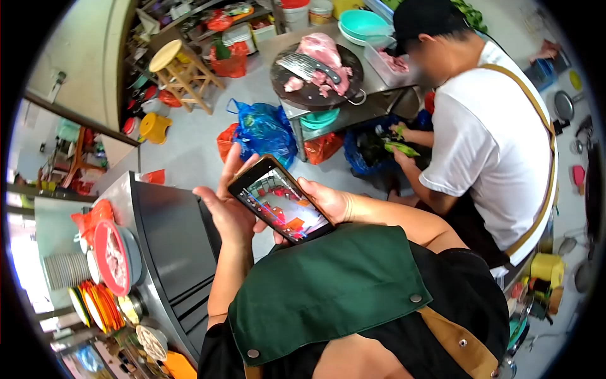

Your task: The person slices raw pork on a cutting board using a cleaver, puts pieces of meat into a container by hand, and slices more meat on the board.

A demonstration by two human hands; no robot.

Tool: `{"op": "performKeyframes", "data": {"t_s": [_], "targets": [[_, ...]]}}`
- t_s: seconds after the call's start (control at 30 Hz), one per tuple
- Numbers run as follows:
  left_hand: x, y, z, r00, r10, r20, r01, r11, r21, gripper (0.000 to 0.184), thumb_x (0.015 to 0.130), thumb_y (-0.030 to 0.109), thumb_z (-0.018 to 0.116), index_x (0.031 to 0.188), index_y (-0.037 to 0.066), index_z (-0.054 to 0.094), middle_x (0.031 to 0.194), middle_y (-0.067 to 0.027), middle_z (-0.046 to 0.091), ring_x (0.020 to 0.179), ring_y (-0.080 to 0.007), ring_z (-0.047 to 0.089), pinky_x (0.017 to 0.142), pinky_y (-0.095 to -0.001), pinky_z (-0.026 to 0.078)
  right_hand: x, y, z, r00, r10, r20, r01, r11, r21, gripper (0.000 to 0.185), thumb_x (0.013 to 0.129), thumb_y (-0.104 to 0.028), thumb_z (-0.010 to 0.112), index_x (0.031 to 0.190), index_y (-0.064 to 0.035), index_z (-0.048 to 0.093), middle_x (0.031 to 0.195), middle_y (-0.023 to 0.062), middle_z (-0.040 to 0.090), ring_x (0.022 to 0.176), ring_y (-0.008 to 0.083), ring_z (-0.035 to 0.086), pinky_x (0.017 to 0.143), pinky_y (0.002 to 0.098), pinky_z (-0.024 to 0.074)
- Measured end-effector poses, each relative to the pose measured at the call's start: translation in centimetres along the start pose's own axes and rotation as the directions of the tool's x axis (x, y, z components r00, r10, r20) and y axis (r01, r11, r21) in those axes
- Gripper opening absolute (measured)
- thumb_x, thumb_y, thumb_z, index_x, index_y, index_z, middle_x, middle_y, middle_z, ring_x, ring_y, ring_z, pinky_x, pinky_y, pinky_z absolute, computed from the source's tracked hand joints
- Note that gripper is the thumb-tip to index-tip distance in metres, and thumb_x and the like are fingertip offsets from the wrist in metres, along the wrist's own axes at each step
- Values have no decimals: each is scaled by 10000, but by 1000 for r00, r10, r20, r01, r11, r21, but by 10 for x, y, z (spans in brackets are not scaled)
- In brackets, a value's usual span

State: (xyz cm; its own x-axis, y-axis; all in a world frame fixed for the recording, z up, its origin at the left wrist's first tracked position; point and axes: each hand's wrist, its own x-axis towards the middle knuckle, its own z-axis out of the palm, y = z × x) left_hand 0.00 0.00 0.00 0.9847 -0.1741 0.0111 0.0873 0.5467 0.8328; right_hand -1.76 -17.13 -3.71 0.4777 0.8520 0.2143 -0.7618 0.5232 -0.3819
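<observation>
A phone (281, 201) with a lit screen is held in front of my chest, tilted. My right hand (328, 201) grips its right edge, with the thumb on the near side of the frame. At the phone's left edge is my left hand (230, 205), palm up with fingers spread apart; it does not close around the phone. Beyond the phone, on a metal table, a round dark chopping board (287, 79) bears a cleaver (309, 66) and a large piece of raw meat (319, 47).
At the right a co-worker (486, 132) in a white shirt bends over a blue-lined bin (361, 163), holding green vegetables (401, 149). Blue bags (262, 129) and a wooden stool (180, 69) stand on the floor. A steel counter (154, 278) with bowls and plates is at the left.
</observation>
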Motion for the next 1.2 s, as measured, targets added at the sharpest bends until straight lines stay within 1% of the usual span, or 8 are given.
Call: {"op": "performKeyframes", "data": {"t_s": [0.2,0.33,0.43,0.53,0.67,1.1,1.13,1.2], "targets": [[3,-9,-42,991,-130,-36,130,992,1,808,856,686,133,1353,89,358,1157,-201,576,1265,-274,325,1063,-470,-14,-72,2,-31,965,-223,-139,171,936,-309,801,819,-522,535,1374,-12,264,1302,218,425,1041,205,554,919,323,434],[4,-17,-69,930,-350,-115,330,930,-160,797,857,684,157,1334,87,382,1172,-192,570,1259,-294,331,1068,-455,9,-156,31,-26,811,-335,-479,141,907,-396,766,803,-464,581,1332,17,308,1252,169,489,1018,183,560,910,311,433],[8,-24,-75,907,-406,-110,388,909,-155,797,853,690,172,1321,88,402,1179,-184,567,1251,-280,345,1053,-445,77,-220,78,-21,615,-359,-702,63,909,-411,616,858,-405,521,1266,31,368,1154,125,521,975,165,539,863,293,441],[13,-27,-70,907,-417,-56,404,901,-158,790,847,696,215,1305,86,422,1184,-184,563,1210,-264,399,1011,-412,197,-273,159,-23,179,-256,-950,-94,957,-275,468,885,-419,470,1148,-32,481,1031,80,570,858,150,535,786,273,440],[19,-32,-67,921,-384,68,390,900,-195,765,849,685,273,1290,80,432,1177,-194,563,1117,-252,487,921,-338,331,-282,163,0,-145,-467,-872,-370,843,-390,366,881,-334,514,1097,-39,525,1006,63,581,863,147,543,778,288,449],[24,-45,-51,885,-463,36,465,882,-75,659,900,608,260,1242,72,433,1146,-157,588,1096,-210,497,925,-346,307,-286,83,-44,-206,-721,-662,-607,625,-491,343,880,-308,519,1087,-35,532,993,61,584,863,146,547,776,291,451],[24,-44,-50,881,-470,52,473,875,-104,629,921,569,250,1254,57,401,1144,-183,587,1198,-236,424,1050,-408,133,-285,80,-43,-203,-728,-655,-612,616,-495,341,880,-306,520,1086,-34,532,992,60,584,863,146,547,776,292,452],[24,-45,-52,879,-473,50,476,875,-90,609,923,555,268,1249,58,403,1142,-182,589,1204,-239,421,1056,-413,123,-286,78,-42,-211,-733,-646,-621,611,-491,337,880,-302,520,1085,-34,533,991,60,585,863,146,548,776,292,452]]}}
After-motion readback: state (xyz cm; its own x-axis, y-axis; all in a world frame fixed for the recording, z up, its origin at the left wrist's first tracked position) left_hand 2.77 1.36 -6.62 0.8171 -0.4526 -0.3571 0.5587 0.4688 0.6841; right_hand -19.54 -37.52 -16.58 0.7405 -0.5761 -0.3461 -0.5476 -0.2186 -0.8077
